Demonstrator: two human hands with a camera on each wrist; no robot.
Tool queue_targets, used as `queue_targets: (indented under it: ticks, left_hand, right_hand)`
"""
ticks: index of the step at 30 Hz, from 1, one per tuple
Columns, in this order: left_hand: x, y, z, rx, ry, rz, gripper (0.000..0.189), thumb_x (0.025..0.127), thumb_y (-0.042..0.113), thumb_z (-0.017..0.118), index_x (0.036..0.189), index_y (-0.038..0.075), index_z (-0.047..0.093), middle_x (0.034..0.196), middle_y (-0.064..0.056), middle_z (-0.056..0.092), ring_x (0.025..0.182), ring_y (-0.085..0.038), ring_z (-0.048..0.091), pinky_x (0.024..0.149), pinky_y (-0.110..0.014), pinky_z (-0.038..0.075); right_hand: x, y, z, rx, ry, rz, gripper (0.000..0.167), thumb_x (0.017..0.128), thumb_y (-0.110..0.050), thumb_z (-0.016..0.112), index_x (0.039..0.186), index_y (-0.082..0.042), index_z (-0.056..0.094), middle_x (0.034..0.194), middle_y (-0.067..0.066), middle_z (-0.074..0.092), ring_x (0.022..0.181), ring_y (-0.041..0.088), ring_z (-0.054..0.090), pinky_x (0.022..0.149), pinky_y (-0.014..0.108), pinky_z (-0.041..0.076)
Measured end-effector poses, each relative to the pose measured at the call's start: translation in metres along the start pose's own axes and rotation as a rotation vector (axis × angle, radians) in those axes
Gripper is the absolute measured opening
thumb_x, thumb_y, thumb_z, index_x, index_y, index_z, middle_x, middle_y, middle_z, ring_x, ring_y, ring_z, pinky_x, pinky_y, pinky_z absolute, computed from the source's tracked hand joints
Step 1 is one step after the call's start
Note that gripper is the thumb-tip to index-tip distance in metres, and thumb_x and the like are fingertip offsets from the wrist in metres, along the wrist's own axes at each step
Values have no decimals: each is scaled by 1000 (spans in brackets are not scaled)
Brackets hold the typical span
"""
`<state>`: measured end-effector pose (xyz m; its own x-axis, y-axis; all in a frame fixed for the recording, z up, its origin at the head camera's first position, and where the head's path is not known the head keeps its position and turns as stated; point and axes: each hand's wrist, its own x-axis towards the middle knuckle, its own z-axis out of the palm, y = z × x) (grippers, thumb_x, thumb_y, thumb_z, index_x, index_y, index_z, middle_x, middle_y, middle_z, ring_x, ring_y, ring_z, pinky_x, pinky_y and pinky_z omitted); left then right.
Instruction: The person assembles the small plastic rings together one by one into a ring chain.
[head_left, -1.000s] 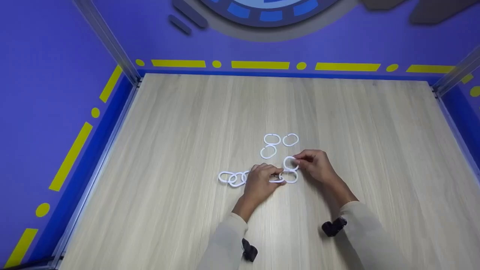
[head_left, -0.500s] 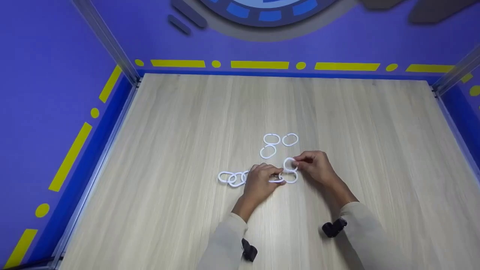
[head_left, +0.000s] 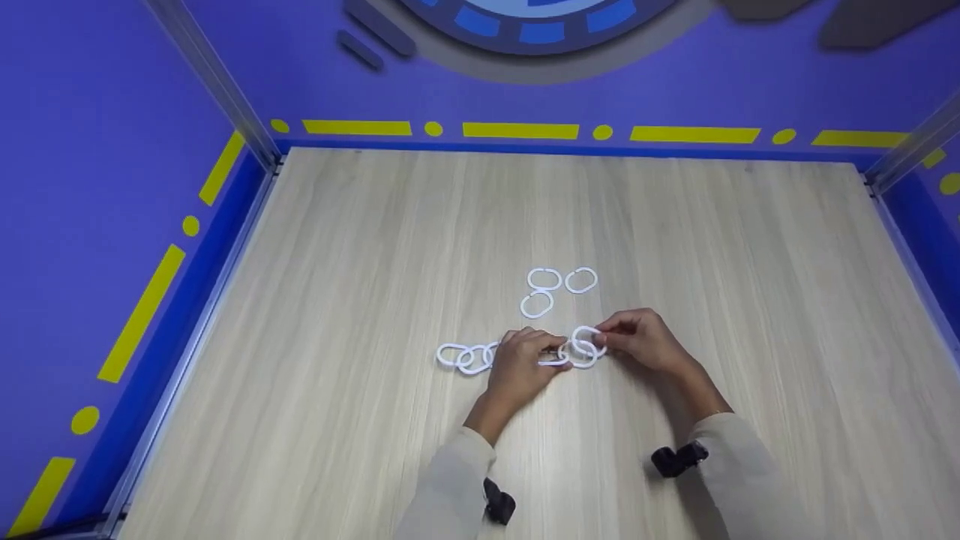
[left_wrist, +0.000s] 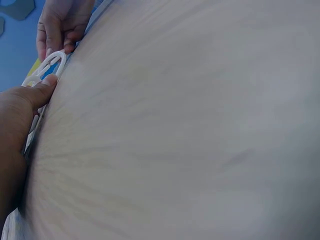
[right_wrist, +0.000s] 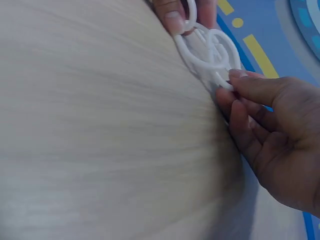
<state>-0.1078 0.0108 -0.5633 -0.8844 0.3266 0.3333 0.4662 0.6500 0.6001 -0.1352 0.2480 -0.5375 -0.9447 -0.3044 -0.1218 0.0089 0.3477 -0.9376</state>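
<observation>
My left hand (head_left: pixel 521 364) lies over a chain of white plastic links (head_left: pixel 474 372), with thumb and fingertips gripping a link near its right end. The chain's left end sticks out past the hand, and its middle is hidden under the palm. The end link (right_wrist: pixel 187 55) lies just right of the left fingertips. Between thumb and fingers, my right hand (head_left: pixel 645 341) pinches another white link (right_wrist: pixel 234 47). That link crosses over the end link, and the two loops look threaded through each other in the right wrist view.
Beyond the hands, three loose white links lie on the table: an upper left link (head_left: pixel 530 275), a lower link (head_left: pixel 534 316) and a right link (head_left: pixel 579 291), each with a small gap. A blue printed wall (head_left: pixel 675 97) borders the wooden table (head_left: pixel 375 225).
The right hand has moved slightly right and toward the body. Its link has shifted from above the end link to overlap it. The left hand has stayed in place.
</observation>
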Motion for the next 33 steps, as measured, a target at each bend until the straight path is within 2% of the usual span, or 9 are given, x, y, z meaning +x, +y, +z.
queue_targets:
  ticks: [6, 12, 17, 24, 26, 29, 33]
  left_hand:
    - [-1, 0, 0, -17, -2, -4, 33, 74, 29, 89, 105, 20, 80, 98, 8, 80, 92, -10, 71, 85, -29, 49]
    - [-3, -3, -2, -38, -6, -7, 32, 75, 28, 88, 105, 20, 80, 98, 8, 80, 92, -11, 71, 86, -29, 49]
    - [-5, -7, -8, -44, -7, -15, 27, 77, 25, 86, 102, 18, 80, 96, 7, 80, 90, -12, 71, 84, -31, 48]
    - [-10, -14, -18, -43, -30, -41, 29, 81, 27, 85, 108, 18, 79, 99, 8, 79, 93, -11, 70, 86, -31, 47]
    - [-11, -14, -21, -24, -42, -47, 33, 81, 32, 84, 111, 19, 78, 102, 8, 79, 94, -11, 69, 87, -31, 47]
    - [-12, -12, -25, 55, -39, -34, 41, 79, 42, 84, 113, 20, 77, 104, 8, 78, 95, -11, 67, 90, -33, 45]
    - [-9, -3, -26, 168, 11, 40, 48, 76, 53, 83, 112, 21, 77, 104, 8, 78, 97, -11, 68, 91, -34, 44]
  right_hand:
    - [-8, 0, -10, -10, -12, 87, 19, 90, 0, 72, 105, 12, 72, 89, 11, 74, 69, 1, 61, 61, 17, 51]
    - [-10, 0, -11, -4, -39, 69, 21, 93, -1, 69, 109, 13, 70, 88, -2, 73, 72, 1, 59, 62, 17, 51]
    - [-11, 1, -12, 3, -48, 72, 22, 96, 1, 64, 112, 16, 68, 87, -3, 72, 68, 1, 60, 58, 17, 52]
    - [-10, 2, -5, 38, -40, 121, 25, 94, -4, 68, 109, 16, 68, 80, -3, 70, 64, 2, 59, 57, 18, 51]
    - [-9, 2, -1, 45, -34, 132, 25, 94, -5, 68, 109, 16, 68, 79, -4, 69, 64, 2, 60, 57, 18, 51]
    - [-9, 1, 2, 45, -20, 149, 25, 94, -5, 69, 109, 16, 68, 78, -6, 69, 64, 2, 60, 57, 17, 51]
    - [-9, 0, 4, 55, -7, 158, 25, 93, -4, 69, 108, 17, 68, 76, -8, 70, 63, 1, 58, 56, 17, 49]
